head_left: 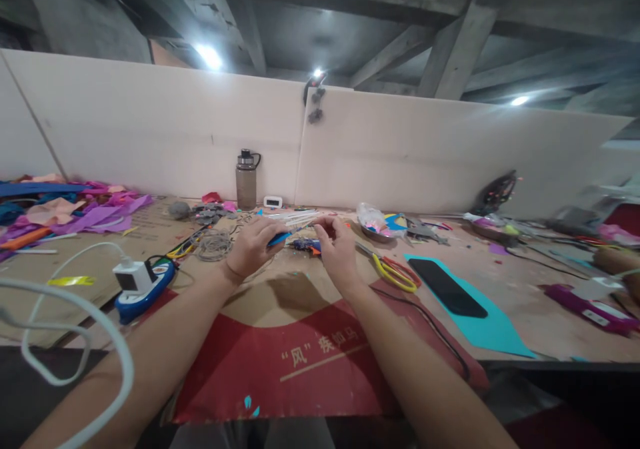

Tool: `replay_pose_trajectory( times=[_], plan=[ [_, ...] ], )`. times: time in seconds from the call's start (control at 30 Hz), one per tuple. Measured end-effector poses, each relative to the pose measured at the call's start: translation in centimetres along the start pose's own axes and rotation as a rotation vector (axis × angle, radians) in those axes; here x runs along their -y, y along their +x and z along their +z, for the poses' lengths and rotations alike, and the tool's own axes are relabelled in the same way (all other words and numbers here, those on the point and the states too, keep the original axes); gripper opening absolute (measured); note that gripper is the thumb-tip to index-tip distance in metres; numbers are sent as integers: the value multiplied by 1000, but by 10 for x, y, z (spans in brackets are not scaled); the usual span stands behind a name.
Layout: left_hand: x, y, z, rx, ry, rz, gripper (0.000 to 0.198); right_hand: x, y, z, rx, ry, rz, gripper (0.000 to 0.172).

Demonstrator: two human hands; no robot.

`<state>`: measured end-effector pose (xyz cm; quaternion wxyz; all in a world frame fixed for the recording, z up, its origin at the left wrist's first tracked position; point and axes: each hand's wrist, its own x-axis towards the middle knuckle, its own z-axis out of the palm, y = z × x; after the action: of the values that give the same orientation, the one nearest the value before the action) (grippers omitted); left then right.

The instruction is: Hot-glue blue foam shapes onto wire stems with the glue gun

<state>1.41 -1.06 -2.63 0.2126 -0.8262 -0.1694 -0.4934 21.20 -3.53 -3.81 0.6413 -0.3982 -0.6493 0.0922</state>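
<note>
Above the cardboard sheet, my left hand [254, 247] is closed on a small blue piece [280, 237] that looks like paper or thin foam. My right hand [338, 249] faces it with thumb and fingers curled together. What sits between those fingertips is too small to make out; a thin strip seems to run between the two hands. Just beyond them are several thin white sticks [296, 218]. Under the gap between the hands lies a dark blue and orange object [306, 244], partly hidden. Red printed cardboard [280, 369] covers the table in front of me.
Yellow-handled scissors [393, 275] and a black phone [447, 285] on a turquoise sheet [505, 332] lie right. A bottle [246, 181] stands behind. Left are a blue power strip [145, 292], white cable [125, 369] and coloured scraps [95, 215]. Another person's hand [617, 262] is far right.
</note>
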Motion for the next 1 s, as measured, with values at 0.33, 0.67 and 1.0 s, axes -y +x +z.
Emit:
replay_pose_trajectory(
  times=[0.33, 0.67, 1.0],
  plan=[
    [1, -1, -1, 36, 24, 65, 25, 6, -6, -5, 12, -175, -284, 8],
    [-10, -1, 6, -32, -58, -21, 25, 11, -6, -5, 16, -235, -360, 8],
    [-13, 0, 10, -36, -45, -60, 20, 6, -6, -7, 88, -294, -360, 9]
  ],
)
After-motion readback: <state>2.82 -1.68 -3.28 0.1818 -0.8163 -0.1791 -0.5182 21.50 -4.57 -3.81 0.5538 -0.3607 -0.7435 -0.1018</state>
